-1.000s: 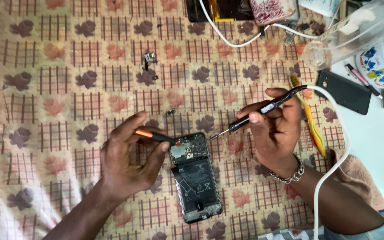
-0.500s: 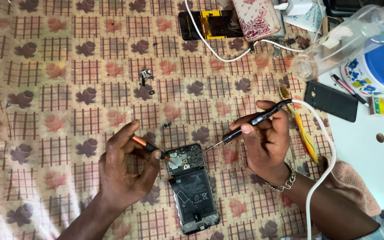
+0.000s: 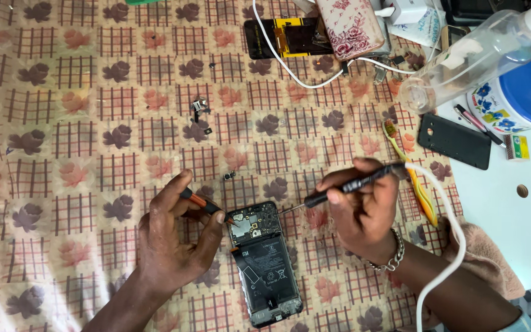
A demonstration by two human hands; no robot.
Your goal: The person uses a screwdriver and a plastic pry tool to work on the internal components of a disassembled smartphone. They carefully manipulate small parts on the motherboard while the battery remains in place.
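Head view, leaf-patterned checked tablecloth [image 3: 93, 123], white tabletop [image 3: 511, 215], opened phone [image 3: 264, 261].

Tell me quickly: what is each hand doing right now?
Left hand: closed on a small orange-and-black tool, tip at the opened phone.
Right hand: closed on a black screwdriver.

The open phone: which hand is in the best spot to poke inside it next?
Probably the left hand. Its orange-handled tool already has its tip at the top edge of the open phone. The right hand holds a black screwdriver whose tip sits just off the phone's side.
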